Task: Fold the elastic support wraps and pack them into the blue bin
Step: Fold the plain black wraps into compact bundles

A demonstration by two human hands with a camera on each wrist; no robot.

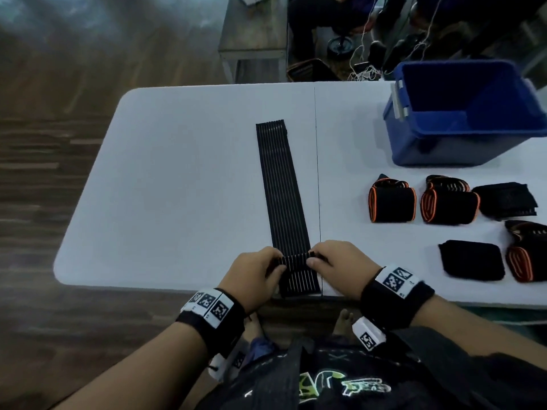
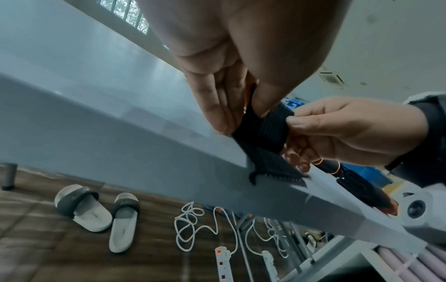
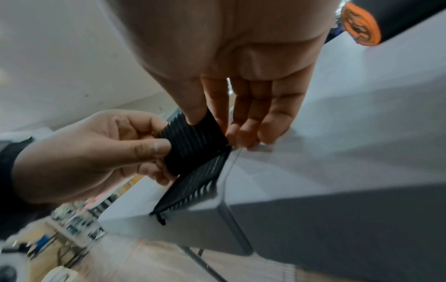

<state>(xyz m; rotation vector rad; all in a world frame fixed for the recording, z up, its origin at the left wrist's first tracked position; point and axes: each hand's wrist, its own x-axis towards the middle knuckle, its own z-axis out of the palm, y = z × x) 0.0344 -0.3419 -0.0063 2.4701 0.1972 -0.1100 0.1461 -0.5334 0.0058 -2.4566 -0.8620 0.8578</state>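
A long black ribbed elastic wrap [image 1: 281,187] lies stretched flat on the white table [image 1: 177,173], running away from me. Its near end reaches the table's front edge. My left hand [image 1: 273,263] and right hand [image 1: 318,258] each pinch one side of a raised fold in the wrap near that end. The left wrist view shows my left thumb and fingers [image 2: 224,114] on the fold [image 2: 263,129]. The right wrist view shows my right fingers [image 3: 198,112] on the wrap [image 3: 195,145]. The blue bin [image 1: 438,149] stands at the far right, and what I can see of its inside is bare.
Several folded wraps lie at the right below the bin: two orange-edged [image 1: 392,199] [image 1: 448,199], two black [image 1: 506,199] [image 1: 470,260], one more at the edge [image 1: 527,250]. Under the table are slippers [image 2: 96,211], cables and power strips [image 2: 224,263]. A seated person [image 1: 325,13] is beyond the table.
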